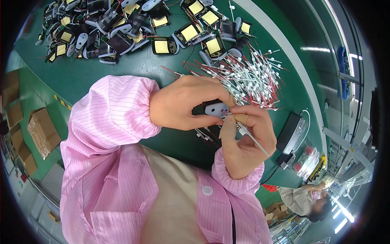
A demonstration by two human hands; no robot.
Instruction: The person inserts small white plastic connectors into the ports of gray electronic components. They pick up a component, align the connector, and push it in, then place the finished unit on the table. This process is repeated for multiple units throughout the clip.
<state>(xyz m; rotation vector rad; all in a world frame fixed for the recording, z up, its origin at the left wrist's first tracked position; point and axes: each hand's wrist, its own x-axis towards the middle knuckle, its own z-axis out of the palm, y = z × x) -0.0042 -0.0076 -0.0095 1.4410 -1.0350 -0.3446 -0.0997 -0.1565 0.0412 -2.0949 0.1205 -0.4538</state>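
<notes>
My left hand (pixel 187 101) is closed around a small black housing with a light grey end plate (pixel 216 110), which has dark holes in it. Close against that plate, my right hand (pixel 256 130) pinches a thin lead with a white connector and pale sleeve (pixel 252 140); its tail sticks out toward the lower right. Tan coverings wrap the right thumb (pixel 228 128) and a fingertip. Where the lead's front end meets the plate is hidden by my fingers. Just beyond my hands lies a heap of red and white leads with white connectors (pixel 252 75).
Many similar black and grey housings with yellow pads (pixel 122 40) are piled across the far side of the green table (pixel 81 75). A black box with a white cable (pixel 289 132) and a clear bag of leads (pixel 306 162) sit at right. Another person (pixel 300 199) is beyond.
</notes>
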